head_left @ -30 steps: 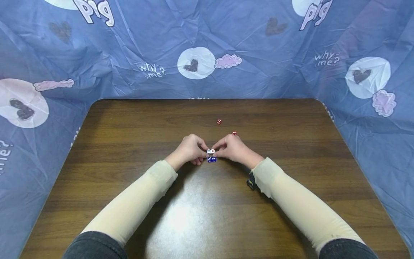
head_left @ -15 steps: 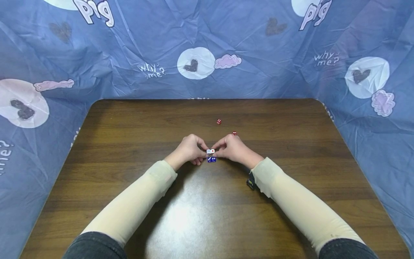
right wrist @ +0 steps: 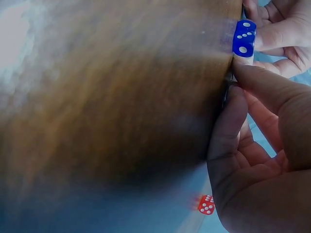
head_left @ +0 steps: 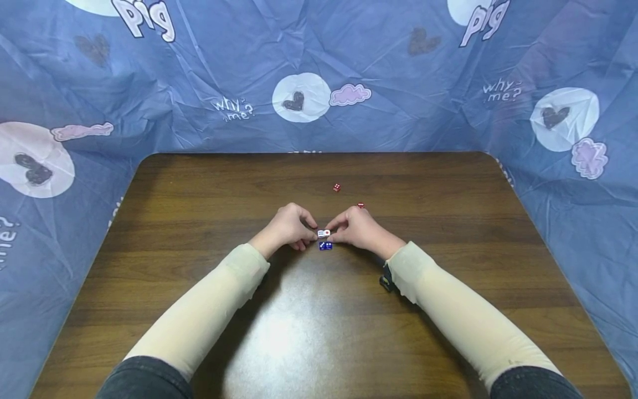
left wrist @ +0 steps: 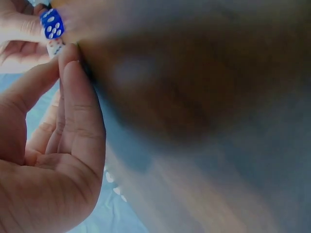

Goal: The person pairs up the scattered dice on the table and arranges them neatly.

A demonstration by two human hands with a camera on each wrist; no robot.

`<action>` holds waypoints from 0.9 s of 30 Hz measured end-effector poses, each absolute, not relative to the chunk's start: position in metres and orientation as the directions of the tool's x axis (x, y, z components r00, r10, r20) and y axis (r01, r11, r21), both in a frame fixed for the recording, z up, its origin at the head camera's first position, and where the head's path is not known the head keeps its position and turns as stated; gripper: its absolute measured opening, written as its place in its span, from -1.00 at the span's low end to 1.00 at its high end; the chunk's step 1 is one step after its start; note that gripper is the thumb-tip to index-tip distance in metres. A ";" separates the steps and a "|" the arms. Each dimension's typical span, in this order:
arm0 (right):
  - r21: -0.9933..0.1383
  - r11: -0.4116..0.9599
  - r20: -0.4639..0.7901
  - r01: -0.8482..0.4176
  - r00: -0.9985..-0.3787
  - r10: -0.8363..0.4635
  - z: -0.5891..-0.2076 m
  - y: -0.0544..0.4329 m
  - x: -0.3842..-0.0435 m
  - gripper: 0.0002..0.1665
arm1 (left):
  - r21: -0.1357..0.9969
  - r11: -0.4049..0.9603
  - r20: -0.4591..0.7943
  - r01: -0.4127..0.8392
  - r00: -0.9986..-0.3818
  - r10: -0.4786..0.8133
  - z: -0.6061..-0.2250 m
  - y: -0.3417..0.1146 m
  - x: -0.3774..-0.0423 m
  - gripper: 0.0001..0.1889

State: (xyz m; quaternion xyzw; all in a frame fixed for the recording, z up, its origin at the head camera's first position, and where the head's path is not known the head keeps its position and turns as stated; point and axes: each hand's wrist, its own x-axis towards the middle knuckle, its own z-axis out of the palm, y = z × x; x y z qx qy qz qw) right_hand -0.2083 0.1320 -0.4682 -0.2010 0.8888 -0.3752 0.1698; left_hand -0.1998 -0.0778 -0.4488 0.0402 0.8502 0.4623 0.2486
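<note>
Two white dice (head_left: pixel 323 234) lie side by side near the table's middle, and two blue dice (head_left: pixel 325 246) sit in a row just on the near side of them. My left hand (head_left: pixel 287 226) is at the left end of the white pair, thumb and index finger slightly parted and a little back from it. From the right, my right hand (head_left: pixel 360 227) pinches the right-hand white die, which shows a red pip. In the left wrist view a blue die (left wrist: pixel 52 24) partly covers a white die (left wrist: pixel 56 48). The right wrist view shows a blue die (right wrist: pixel 244 39) beyond my fingertips.
One red die (head_left: pixel 336 188) lies farther back on the wooden table (head_left: pixel 224 188). Another red die (head_left: pixel 361 205) is just behind my right hand, partly hidden by it. A printed blue cloth (head_left: pixel 199 66) hangs behind and beside the table.
My left hand has drawn back slightly to the left from the white dice. The right hand and the dice stay about where they were.
</note>
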 end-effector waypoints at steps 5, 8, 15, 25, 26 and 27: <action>-0.738 0.641 -0.167 -0.211 -0.863 -0.476 -0.467 0.132 -0.209 -0.78 | 0.814 0.568 -0.344 -0.121 -0.888 0.305 -0.441 -0.083 -0.208 -0.77; -0.736 0.645 -0.174 -0.203 -0.865 -0.470 -0.467 0.132 -0.209 -0.77 | 0.836 0.541 -0.302 -0.093 -0.901 0.312 -0.437 -0.085 -0.215 -0.74; -0.738 0.649 -0.192 -0.184 -0.865 -0.463 -0.468 0.133 -0.208 -0.75 | 0.870 0.491 -0.233 -0.044 -0.914 0.332 -0.434 -0.081 -0.230 -0.65; -0.745 0.641 -0.185 -0.185 -0.865 -0.466 -0.467 0.134 -0.208 -0.75 | 0.875 0.484 -0.186 0.003 -0.921 0.342 -0.434 -0.068 -0.256 -0.59; -0.745 0.641 -0.186 -0.186 -0.864 -0.468 -0.467 0.133 -0.208 -0.75 | 0.875 0.484 -0.192 -0.002 -0.920 0.343 -0.434 -0.068 -0.258 -0.58; -0.742 0.644 -0.189 -0.186 -0.864 -0.467 -0.467 0.133 -0.208 -0.75 | 0.876 0.483 -0.198 -0.008 -0.918 0.344 -0.434 -0.068 -0.260 -0.57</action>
